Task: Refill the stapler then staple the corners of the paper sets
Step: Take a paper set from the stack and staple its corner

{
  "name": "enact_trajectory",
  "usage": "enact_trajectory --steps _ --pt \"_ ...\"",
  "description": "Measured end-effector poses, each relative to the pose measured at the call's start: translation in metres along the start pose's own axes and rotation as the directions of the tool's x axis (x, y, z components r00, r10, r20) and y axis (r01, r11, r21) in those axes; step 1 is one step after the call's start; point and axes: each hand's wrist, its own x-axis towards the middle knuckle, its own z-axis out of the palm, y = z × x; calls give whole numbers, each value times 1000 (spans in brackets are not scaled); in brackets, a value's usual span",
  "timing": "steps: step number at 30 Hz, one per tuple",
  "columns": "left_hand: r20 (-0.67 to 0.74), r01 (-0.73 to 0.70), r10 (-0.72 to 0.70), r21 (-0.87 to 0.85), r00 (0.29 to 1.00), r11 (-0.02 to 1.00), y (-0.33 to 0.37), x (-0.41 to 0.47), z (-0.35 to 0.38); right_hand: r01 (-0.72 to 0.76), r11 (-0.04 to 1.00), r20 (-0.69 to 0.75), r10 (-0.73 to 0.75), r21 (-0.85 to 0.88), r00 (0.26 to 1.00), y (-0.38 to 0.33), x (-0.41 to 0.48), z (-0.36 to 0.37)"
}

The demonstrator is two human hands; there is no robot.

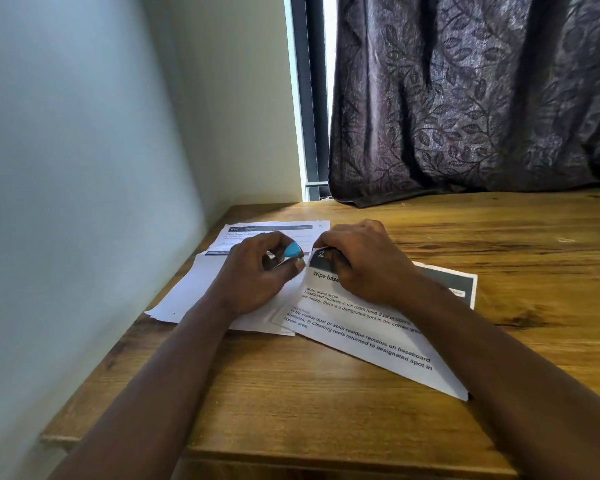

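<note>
**Stapler meets paper corner at a wooden desk**

Your left hand [257, 271] is curled tight around a small stapler [290, 253], its blue tip poking out between thumb and forefinger and its metal underside just visible below. The tip sits right beside the raised top corner of a printed paper set [368, 336], whose dark header band and the heading "Wipe base..." can be read before your right hand [364, 263] covers the rest. That hand lies over the sheet's upper part with its fingers bent, pinching the lifted corner between thumb and fingertips. Whether the stapler's mouth has the corner inside it cannot be told, since your fingers hide the spot.

The paper set lies at a slant near the middle of the desk [499, 244], its lower corner pointing toward the front edge. Under your left wrist, toward the desk's left edge, rests a second stack of white sheets [191, 292], and beyond it, near the far left corner, a printed form [274, 230] with a dark header strip. A pale wall [84, 168] runs along the left edge. A dark leaf-patterned curtain [471, 98] hangs past the far edge, its hem touching the wood.
</note>
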Motion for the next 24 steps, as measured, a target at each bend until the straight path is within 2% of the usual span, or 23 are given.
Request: enact_trajectory --steps 7,10,16,24 --pt "19 -83 81 92 997 992 2 -5 0 20 998 -16 -21 -62 1000 0 -1 -6" --pt "28 -61 59 93 998 994 4 -6 0 -1 1000 -38 1 -3 999 -1 -3 -3" --pt "137 -22 2 139 991 990 9 -7 1 15 997 -26 -13 70 1000 -5 -3 1" --pt "176 -86 63 129 982 988 10 -7 0 89 994 -92 -83 63 992 -10 -3 -6"
